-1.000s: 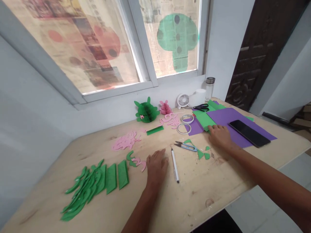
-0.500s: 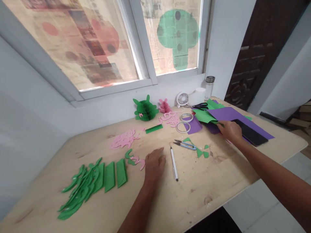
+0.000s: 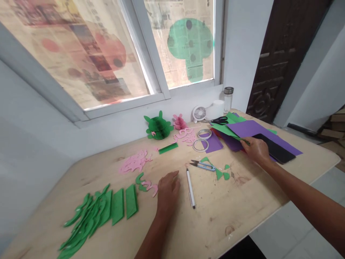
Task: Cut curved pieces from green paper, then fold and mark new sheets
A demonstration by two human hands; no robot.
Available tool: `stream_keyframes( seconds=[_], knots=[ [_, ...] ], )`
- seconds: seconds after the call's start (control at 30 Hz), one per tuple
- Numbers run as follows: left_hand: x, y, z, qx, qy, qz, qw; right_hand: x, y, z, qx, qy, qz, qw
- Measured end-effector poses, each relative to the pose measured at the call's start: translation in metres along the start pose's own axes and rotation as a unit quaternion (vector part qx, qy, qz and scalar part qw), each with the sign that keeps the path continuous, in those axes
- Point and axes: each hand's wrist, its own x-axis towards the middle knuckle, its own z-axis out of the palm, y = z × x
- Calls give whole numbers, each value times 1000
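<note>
Right hand pinches green paper — newspaper print too blurred to read.

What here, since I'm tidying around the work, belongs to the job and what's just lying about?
Likely the job: green paper gripped by the right hand, purple paper, pink cut-outs, green strips, snips, black scissors, tape rolls, white pen
Likely lying about: phone, fan, bottle

Right-hand fingers pinch green paper while left-hand fingers rest near a pen.
</note>
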Motion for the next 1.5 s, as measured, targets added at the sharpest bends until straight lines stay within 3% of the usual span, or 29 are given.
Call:
stream_keyframes(
  seconds=[0.27, 0.53, 0.7, 0.83, 0.93, 1.03, 1.23, 1.5],
  knots=[
    [-1, -2, -1, -4, -13, -20, 1000, -2, 7, -1, 25, 23, -60, 998],
    [-1, -2, 0, -10, -29, -38, 999, -15, 2, -5, 13, 57, -229, 972],
    [-2, -3, -1, -14, -32, -46, 998, -30, -7, -9, 42, 34, -271, 961],
    [-2, -6, 0, -16, -31, -50, 998, -29, -3, -17, 75, -27, -236, 968],
    [-2, -7, 0, -18, -30, -47, 998, -18, 16, -23, 116, -41, -145, 982],
    [-2, -6, -1, -16, -27, -51, 998, -9, 45, -25, 64, -29, -29, 997],
    [0, -6, -1, -23, -30, -58, 998, -17, 93, -18, -71, -53, -44, 995],
    [-1, -6, -1, -41, -18, -99, 994, -27, 104, -3, -65, -99, -52, 992]
  ],
)
